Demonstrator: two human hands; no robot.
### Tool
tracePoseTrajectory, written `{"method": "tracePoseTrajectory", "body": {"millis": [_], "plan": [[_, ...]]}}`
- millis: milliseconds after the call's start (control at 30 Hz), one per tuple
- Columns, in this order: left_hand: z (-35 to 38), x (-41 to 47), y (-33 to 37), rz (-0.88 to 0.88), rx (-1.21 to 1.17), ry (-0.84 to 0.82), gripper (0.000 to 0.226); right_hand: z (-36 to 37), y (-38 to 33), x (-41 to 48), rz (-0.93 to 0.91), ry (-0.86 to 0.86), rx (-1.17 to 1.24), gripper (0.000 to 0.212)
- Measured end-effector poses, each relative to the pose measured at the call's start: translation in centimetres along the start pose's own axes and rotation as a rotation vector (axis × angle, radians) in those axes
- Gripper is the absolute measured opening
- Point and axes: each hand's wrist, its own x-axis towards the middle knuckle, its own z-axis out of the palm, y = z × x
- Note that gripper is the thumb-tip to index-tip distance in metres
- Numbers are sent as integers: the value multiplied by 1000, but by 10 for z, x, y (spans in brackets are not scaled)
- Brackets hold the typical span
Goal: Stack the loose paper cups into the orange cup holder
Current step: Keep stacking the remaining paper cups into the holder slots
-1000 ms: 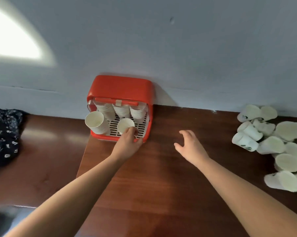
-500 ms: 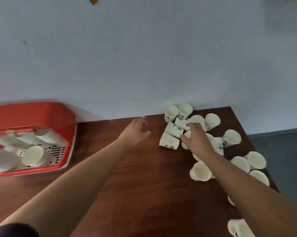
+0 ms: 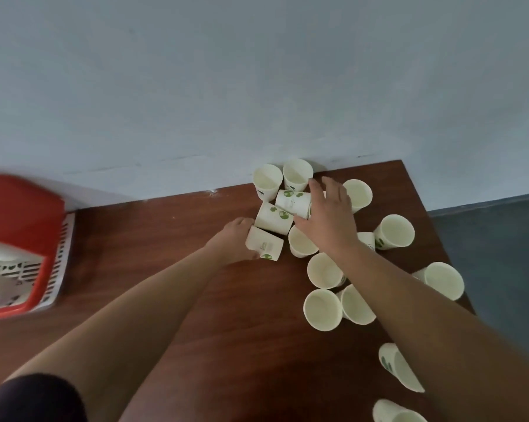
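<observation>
Brown counter (image 3: 196,300) fills the lower frame, wall (image 3: 226,86) above. Orange cup holder (image 3: 23,239) at the left edge, blurred, cups inside. Loose paper cups (image 3: 322,309) scatter across the right half. Left hand (image 3: 236,239) is wrapped around a tipped cup (image 3: 264,245) at centre. Right hand (image 3: 327,217), fingers spread, presses on another lying cup (image 3: 292,202) just above.

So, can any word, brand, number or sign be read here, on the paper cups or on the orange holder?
None can be read.
Cup under the left hand, cup: small grey print beside a green mark, too blurred to read.
Cup at the right hand, cup: green marks and faint print, unreadable.
Orange holder: no text visible.
</observation>
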Motion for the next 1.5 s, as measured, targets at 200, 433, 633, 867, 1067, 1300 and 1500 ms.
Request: {"method": "tracePoseTrajectory", "body": {"millis": [200,433,633,867,1067,1300,1500], "plan": [[4,-2,-11,27,-25,46,68,20,9,2,33,-213,88,62],[-19,-20,-32,-32,-103,50,66,26,-10,10,-194,9,-25,41],[-38,-49,-69,-180,-199,202,67,47,-52,22,-309,-234,-73,61],[-55,-96,-108,-257,-332,320,65,70,-78,11,-348,-284,-190,56],[-70,-149,-134,-340,-394,525,73,38,-155,-8,-259,-338,332,76],[-110,-246,-186,-335,-332,713,72,-4,-276,-34,-282,-291,580,79],[-134,-331,-265,-437,-330,774,76,-6,-367,-61,-338,-285,616,74]]}}
